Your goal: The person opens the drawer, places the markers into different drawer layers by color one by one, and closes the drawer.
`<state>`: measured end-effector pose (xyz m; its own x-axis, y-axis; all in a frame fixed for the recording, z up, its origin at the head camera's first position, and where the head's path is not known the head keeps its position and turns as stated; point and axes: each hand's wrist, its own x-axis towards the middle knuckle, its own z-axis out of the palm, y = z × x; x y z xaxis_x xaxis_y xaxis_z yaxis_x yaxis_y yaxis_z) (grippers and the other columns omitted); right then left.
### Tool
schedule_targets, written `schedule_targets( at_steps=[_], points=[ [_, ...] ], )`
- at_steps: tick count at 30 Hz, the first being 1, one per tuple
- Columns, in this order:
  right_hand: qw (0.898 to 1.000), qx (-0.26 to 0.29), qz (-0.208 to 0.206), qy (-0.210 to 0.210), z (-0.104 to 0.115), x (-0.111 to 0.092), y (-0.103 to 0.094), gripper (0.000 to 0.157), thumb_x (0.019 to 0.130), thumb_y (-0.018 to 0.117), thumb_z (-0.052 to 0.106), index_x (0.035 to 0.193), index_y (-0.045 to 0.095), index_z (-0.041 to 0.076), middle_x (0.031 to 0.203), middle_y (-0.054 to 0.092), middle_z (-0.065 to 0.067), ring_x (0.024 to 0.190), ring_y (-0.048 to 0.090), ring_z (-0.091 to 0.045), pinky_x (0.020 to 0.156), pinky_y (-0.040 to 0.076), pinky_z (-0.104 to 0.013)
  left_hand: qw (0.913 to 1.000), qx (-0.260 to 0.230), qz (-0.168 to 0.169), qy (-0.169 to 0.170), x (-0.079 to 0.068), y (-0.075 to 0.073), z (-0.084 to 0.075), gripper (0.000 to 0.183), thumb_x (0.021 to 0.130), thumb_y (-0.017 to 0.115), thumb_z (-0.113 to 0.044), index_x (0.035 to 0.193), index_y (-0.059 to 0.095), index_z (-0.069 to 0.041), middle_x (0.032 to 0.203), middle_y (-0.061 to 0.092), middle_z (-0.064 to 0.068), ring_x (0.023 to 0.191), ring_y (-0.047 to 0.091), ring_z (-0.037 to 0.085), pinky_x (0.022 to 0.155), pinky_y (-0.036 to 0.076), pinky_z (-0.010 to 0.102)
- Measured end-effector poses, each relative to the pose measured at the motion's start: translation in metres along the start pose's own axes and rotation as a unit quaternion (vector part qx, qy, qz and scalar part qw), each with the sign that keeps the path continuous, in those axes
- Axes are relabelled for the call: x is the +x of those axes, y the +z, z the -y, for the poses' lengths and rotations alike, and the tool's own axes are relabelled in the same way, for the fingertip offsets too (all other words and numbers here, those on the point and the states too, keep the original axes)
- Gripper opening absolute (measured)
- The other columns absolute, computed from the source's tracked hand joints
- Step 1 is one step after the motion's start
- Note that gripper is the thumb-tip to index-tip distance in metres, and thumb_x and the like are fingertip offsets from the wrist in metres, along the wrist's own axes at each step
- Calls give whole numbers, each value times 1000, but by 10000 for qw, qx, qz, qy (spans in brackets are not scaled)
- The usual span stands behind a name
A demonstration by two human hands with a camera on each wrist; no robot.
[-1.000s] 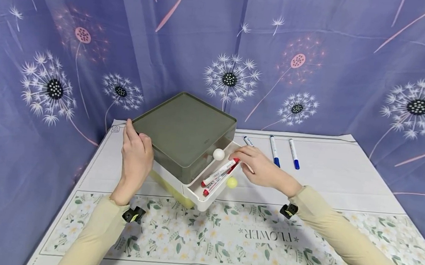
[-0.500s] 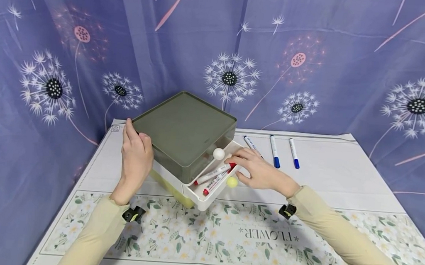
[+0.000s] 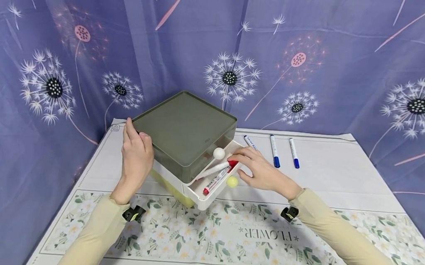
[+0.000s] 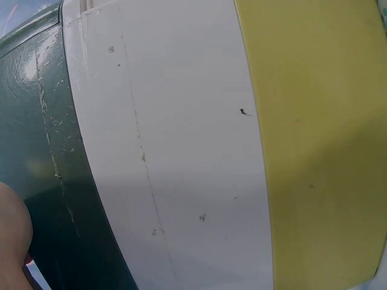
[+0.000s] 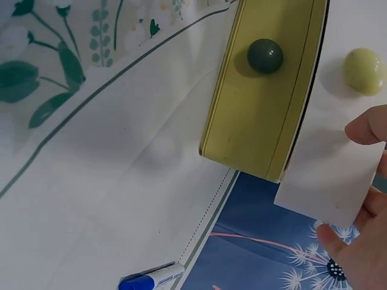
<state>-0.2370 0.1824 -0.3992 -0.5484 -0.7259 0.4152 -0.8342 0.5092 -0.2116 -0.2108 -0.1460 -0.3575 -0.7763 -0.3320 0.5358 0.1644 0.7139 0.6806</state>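
A drawer box [image 3: 183,128] with a dark green top tier stands turned at an angle. Its white middle drawer [image 3: 211,201] is pulled out, showing red-capped markers [image 3: 218,181] inside. My left hand [image 3: 136,160] rests against the box's left side, fingers extended up to the top edge. Over the drawer's far right end, my right hand [image 3: 258,169] has its fingertips down at the red caps [image 3: 233,163]. Its thumb [image 5: 366,125] is by the drawer's outer front, below the yellow knob [image 5: 363,72]. The markers' cap ends are partly hidden by the fingers.
Three blue markers [image 3: 275,152] lie on the white tablecloth right of the box, one partly behind my right hand. A yellow bottom drawer [image 5: 260,109] with a green knob [image 5: 265,56] is shut. A purple dandelion curtain [image 3: 190,31] hangs behind the table.
The upper red-capped marker has shifted left and farther into the drawer, its left end now under the top tier. My right fingers moved slightly with it. The left hand stayed still.
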Motion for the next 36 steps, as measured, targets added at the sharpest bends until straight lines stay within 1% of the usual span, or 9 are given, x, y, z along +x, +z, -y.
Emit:
schedule_targets(
  at_steps=[5,12,19,23,26,28,31,33,36],
  points=[
    [9998,201,-80,-53,3,-1,-5,38,82,57,12,120,58,10,121,55,-11,113,46,-22,96,34,-43,10000,-27,1,-7,0,0,0,54,94,27,-19,141,21,7,141,30,30,103,51,52,85,43,56],
    [9993,168,-332,20,9,-4,-9,32,82,55,10,114,61,10,116,57,-9,112,48,-23,96,35,-43,10000,-10,33,-38,-1,0,0,55,94,26,-20,142,21,7,141,30,31,100,52,52,85,43,56],
    [9936,259,-1098,28,10,-9,-7,26,82,54,6,106,64,7,112,56,-11,108,46,-22,93,36,-36,9999,7,80,-64,-1,-1,1,55,95,25,-20,142,19,6,141,29,31,99,53,51,85,43,55],
    [9879,335,-1514,-39,9,-9,-6,23,81,54,5,101,64,6,105,59,-6,103,49,-19,91,37,-31,9999,9,95,-58,-2,-1,1,55,95,25,-21,142,19,6,142,29,31,96,54,51,84,43,55],
    [9847,400,-1697,-56,10,-10,-5,19,81,54,4,97,63,6,98,61,-2,95,51,-15,87,39,-27,10000,-3,80,-40,-1,-2,0,55,95,25,-21,142,19,6,142,29,30,97,53,52,85,43,55],
    [9842,522,-1693,-43,12,-10,-4,16,81,54,4,95,62,6,94,61,0,90,52,-12,83,41,-24,10000,-12,62,-41,-1,-1,0,55,95,25,-20,142,19,6,142,29,30,96,54,52,84,43,55],
    [9852,774,-1529,24,17,-13,-1,13,82,55,3,93,60,7,91,60,1,85,55,-8,76,46,-18,10000,-42,49,-70,-1,-1,0,54,95,25,-20,142,19,6,141,29,31,91,54,52,82,44,56],
    [9848,993,-1420,84,20,-14,2,12,82,56,1,92,60,7,92,60,0,85,58,-9,73,49,-17,9999,-67,53,-89,-1,0,0,54,95,25,-20,142,19,6,141,29,31,90,54,52,82,44,56],
    [9814,1342,-1343,269,24,-17,7,15,81,58,-2,93,60,7,93,60,-3,87,61,-14,70,53,-20,9999,-116,65,-106,0,0,-1,54,95,25,-19,142,19,6,141,28,31,98,52,52,86,43,55]
  ],
)
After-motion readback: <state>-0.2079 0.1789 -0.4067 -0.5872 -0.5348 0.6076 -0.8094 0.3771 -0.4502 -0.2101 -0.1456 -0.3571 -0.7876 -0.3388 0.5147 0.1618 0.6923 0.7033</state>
